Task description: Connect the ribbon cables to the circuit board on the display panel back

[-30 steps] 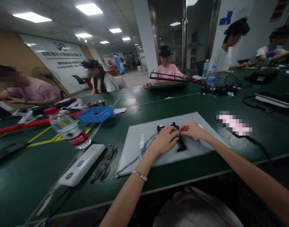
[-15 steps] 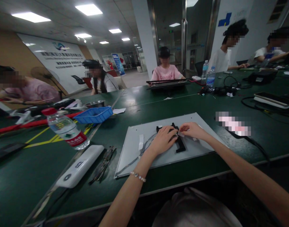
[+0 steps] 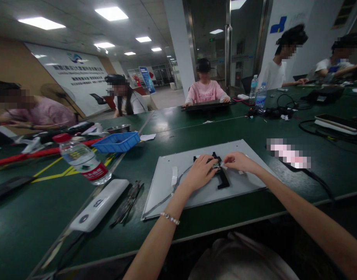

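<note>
A light grey flat panel (image 3: 163,182) lies on the green table, with a black bracket-like frame (image 3: 224,181) on it. My left hand (image 3: 201,171) rests palm down over the frame, fingers stretched, covering its left part. Near those fingertips a small circuit board (image 3: 216,165) shows in part. Just right of it, my right hand (image 3: 237,161) is closed in a pinch on a small whitish strip (image 3: 224,165), which looks like tape. A grey cable (image 3: 163,200) runs from under my left hand to the panel's near left corner. A white strip (image 3: 174,176) lies on the panel's left side.
Left of the panel are eyeglasses (image 3: 128,204), a white power bank (image 3: 100,205), a tilted water bottle (image 3: 84,161) and a blue tray (image 3: 118,142). A phone-like object (image 3: 289,155) with a cable lies to the right. Several people sit around the table.
My left fingers have shifted slightly left, uncovering more of the circuit board. My right hand stays pinched beside it. Across the table, a person's dark panel has been lowered flatter.
</note>
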Action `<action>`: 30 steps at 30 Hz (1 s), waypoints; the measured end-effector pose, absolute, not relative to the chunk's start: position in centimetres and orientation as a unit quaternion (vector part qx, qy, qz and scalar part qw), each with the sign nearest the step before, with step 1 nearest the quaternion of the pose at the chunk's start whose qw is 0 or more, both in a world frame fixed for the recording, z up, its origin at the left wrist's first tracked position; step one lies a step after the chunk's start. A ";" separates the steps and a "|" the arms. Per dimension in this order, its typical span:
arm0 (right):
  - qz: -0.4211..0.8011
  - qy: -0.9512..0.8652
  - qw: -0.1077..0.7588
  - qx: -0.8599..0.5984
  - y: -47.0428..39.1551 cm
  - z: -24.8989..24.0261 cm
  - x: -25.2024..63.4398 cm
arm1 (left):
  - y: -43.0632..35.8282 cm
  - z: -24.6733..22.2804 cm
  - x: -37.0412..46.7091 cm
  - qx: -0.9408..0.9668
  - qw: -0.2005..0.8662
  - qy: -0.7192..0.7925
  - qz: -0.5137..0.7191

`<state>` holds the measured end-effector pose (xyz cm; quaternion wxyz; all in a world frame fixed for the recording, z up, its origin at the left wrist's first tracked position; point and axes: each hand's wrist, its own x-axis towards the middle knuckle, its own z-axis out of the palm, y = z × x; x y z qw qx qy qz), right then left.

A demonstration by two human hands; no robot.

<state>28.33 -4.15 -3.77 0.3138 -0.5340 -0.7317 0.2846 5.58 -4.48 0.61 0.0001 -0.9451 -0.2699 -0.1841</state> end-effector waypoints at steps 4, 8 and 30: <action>0.341 -0.696 0.342 -0.531 -3.9 -3.8 28.7 | -4.4 0.6 5.5 -0.944 -0.004 -0.272 -0.185; 0.360 -0.694 0.343 -0.521 -4.0 -3.7 28.9 | -4.5 0.8 5.5 -0.945 -0.009 -0.271 -0.184; 0.281 -0.729 0.281 -0.558 -5.7 -2.0 27.7 | -1.1 2.5 -6.6 -0.855 -0.053 -0.479 -0.194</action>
